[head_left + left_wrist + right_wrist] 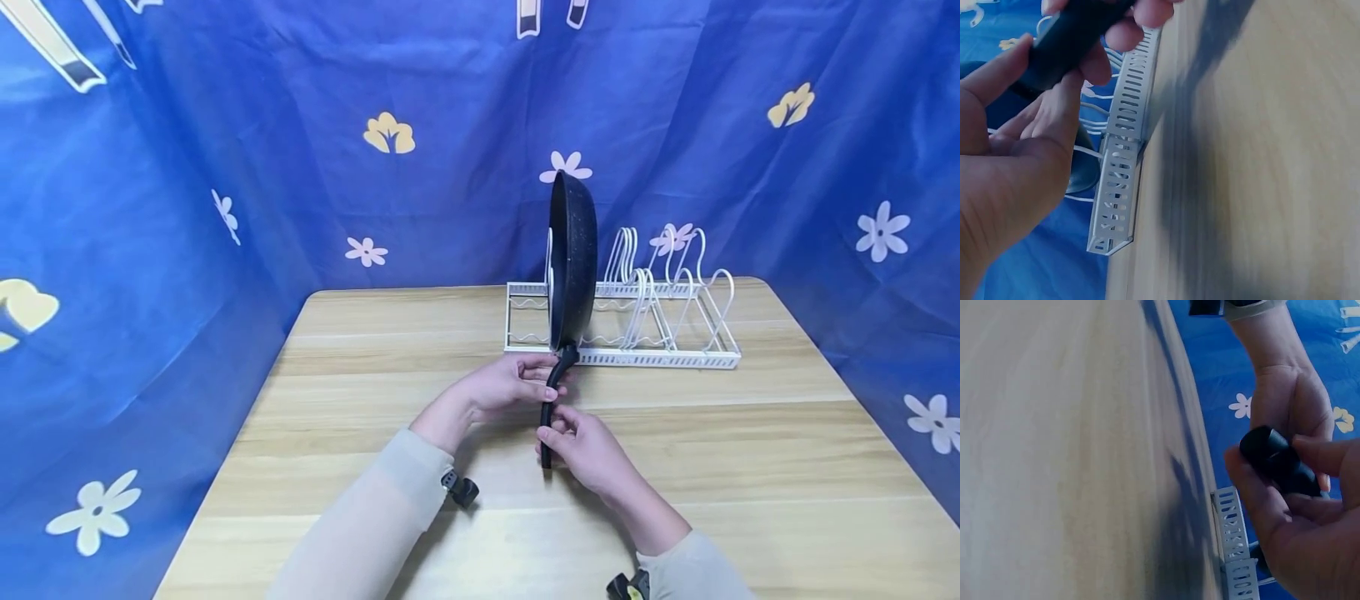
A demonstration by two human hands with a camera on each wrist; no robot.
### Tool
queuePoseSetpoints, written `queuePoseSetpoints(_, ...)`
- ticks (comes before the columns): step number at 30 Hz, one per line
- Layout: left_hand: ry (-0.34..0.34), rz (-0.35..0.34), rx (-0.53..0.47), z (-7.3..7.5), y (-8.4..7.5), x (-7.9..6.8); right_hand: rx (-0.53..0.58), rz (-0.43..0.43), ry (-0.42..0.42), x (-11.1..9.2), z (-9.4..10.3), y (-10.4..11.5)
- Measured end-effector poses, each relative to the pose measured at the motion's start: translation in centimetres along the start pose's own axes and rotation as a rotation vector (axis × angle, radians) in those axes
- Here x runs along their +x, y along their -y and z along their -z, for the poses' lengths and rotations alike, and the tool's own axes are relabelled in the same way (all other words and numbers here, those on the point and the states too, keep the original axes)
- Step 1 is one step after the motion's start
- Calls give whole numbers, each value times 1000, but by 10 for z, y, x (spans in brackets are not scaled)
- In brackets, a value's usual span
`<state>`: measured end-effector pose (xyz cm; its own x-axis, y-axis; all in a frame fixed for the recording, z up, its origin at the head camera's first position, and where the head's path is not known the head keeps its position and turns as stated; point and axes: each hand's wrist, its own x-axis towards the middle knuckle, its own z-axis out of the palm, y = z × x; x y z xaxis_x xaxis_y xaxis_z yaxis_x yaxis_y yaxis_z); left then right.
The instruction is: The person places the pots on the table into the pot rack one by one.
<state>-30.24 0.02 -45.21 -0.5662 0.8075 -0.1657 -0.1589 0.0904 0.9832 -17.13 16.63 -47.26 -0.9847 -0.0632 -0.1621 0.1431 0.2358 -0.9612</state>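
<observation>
A black frying pan [576, 258] stands on its edge in the left part of a white wire rack [645, 358], its handle [547, 442] pointing toward the person. My left hand [510, 385] grips the handle close to the pan, thumb on one side and fingers on the other. Nearer the handle's end, my right hand [588, 446] pinches it between thumb and fingers. In the left wrist view the handle [1063, 47] crosses the left fingers. The right wrist view shows the handle's tip [1263, 444] between the right thumb and fingers.
Several white wire loops [637, 283] rise from the rack to the right of the pan. The rack sits at the back of a wooden table [375, 350]. A blue patterned cloth [450, 200] hangs behind and at both sides.
</observation>
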Motion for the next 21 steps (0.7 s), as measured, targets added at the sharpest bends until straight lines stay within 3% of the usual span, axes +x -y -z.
queuePoseSetpoints(4,-57,26,28,-4,2,2,-139,-7,-110,3,-2,-2)
queuePoseSetpoints(10,-79,42,9,-8,8,3,-318,14,-136,8,0,-6)
queuePoseSetpoints(21,-90,44,-11,-9,16,2,-380,10,-112,13,0,-10)
